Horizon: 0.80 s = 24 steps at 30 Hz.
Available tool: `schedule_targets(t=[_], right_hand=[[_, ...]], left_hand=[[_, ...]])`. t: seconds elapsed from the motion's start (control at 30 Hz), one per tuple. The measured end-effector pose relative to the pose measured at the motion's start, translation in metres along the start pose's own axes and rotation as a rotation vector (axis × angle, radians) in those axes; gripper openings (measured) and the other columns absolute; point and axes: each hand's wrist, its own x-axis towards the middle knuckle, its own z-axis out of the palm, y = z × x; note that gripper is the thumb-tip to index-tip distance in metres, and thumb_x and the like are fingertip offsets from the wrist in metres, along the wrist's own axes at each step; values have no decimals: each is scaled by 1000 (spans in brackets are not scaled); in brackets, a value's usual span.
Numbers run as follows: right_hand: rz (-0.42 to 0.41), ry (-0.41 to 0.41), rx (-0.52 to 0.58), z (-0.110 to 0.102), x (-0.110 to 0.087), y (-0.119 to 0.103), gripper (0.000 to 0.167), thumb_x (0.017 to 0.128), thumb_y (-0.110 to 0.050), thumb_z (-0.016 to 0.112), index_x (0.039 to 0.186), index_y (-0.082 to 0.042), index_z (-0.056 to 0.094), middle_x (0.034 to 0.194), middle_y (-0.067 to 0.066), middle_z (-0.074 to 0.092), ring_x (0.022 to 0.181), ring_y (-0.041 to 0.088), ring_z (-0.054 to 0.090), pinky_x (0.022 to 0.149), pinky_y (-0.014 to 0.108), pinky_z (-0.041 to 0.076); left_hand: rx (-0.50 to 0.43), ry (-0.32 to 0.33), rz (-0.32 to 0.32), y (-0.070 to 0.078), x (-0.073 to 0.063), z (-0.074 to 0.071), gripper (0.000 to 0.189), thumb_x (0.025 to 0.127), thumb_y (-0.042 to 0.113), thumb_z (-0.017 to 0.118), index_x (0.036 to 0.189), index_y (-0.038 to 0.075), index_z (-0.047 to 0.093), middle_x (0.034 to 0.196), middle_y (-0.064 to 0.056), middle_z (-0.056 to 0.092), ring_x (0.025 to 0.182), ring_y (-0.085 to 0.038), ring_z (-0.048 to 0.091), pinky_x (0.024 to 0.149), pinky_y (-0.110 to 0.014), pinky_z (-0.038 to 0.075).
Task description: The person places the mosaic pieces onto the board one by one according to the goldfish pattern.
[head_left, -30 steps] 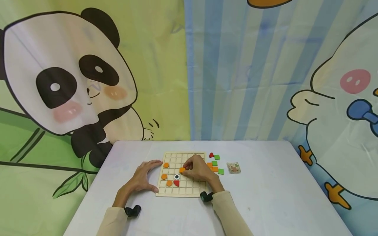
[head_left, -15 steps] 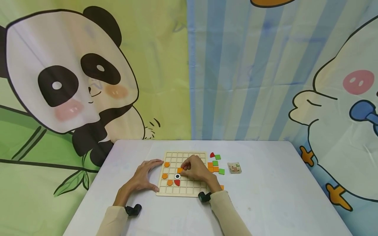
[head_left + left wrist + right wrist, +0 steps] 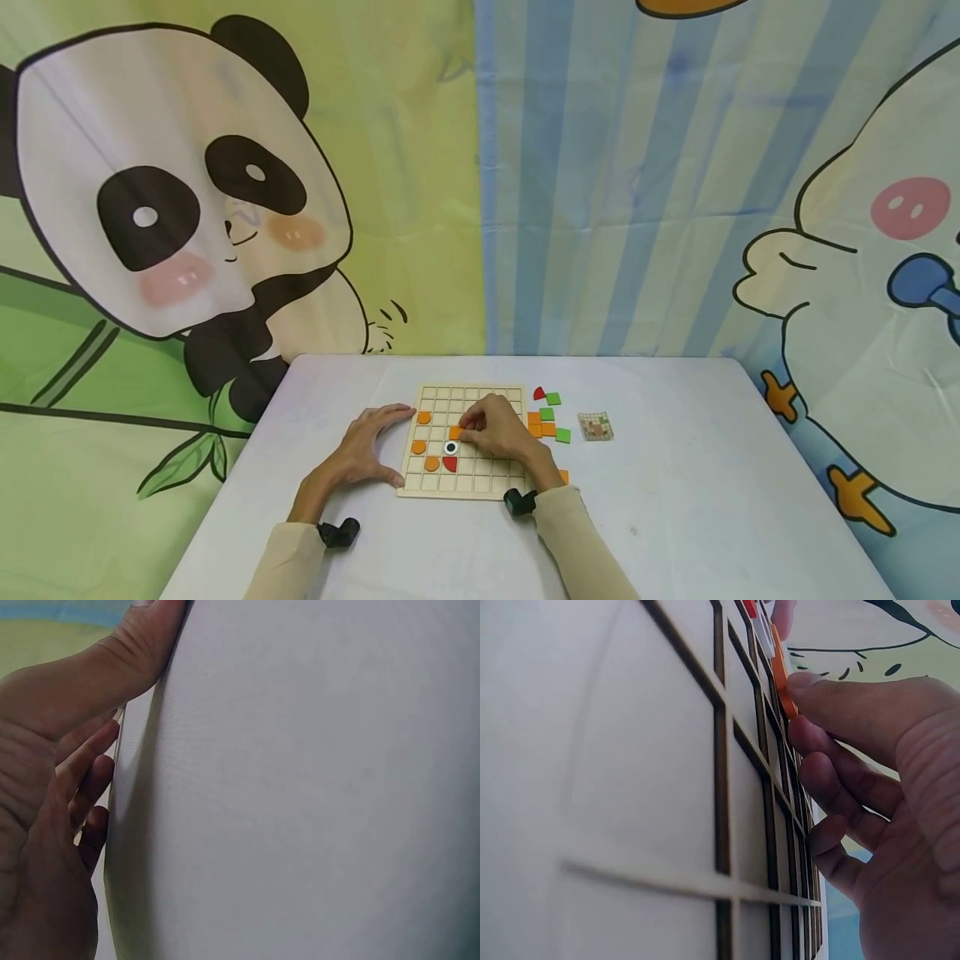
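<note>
A pale wooden grid board [image 3: 480,483] lies flat on the white table. My right hand [image 3: 498,431] pinches an orange square tile [image 3: 455,433] over the board's middle. In the right wrist view the orange tile [image 3: 781,679] sits tilted between thumb and fingers, close to the grid. My left hand [image 3: 363,448] is spread along the board's left edge, thumb at the near corner and fingertips farther up. Several orange discs [image 3: 418,447] lie in cells on the left side. A white disc with a black dot [image 3: 451,448] and a red quarter-circle tile [image 3: 450,464] are just below the held tile.
Right of the board lie orange squares [image 3: 535,424], green squares [image 3: 562,436] and a red quarter piece [image 3: 539,393]. Farther right is a small printed pattern card [image 3: 596,427]. One more orange tile [image 3: 564,477] shows beside the right wrist. A cartoon curtain hangs behind the table [image 3: 675,500].
My right hand has shifted slightly left with the orange tile, toward the cell above the white disc. My left hand has stayed at the board's edge.
</note>
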Motion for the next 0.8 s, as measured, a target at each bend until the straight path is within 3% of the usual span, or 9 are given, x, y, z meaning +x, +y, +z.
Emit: schedule_targets(t=[0.17, 0.5, 0.8], right_hand=[[-10, -1, -18, 3, 2, 1, 8, 92, -10, 88, 99, -6, 86, 86, 0, 79, 69, 2, 63, 68, 20, 56], [2, -7, -38, 4, 5, -4, 8, 93, -12, 87, 99, -7, 86, 88, 0, 80, 68, 1, 63, 67, 20, 56], [10, -4, -12, 6, 4, -4, 8, 93, -12, 88, 99, -8, 87, 90, 1, 81, 68, 2, 63, 67, 20, 55]], left_hand=[[-14, -31, -39, 1, 1, -1, 125, 52, 57, 107, 160, 20, 56, 168, -8, 52, 144, -37, 49, 118, -70, 35], [2, -26, -19, -1, 2, -1, 124, 54, 58, 106, 161, 19, 56, 168, -8, 52, 143, -36, 49, 116, -70, 36], [-34, -49, -56, 0, 1, -2, 125, 53, 55, 107, 161, 22, 55, 169, -6, 51, 146, -36, 47, 120, -70, 34]])
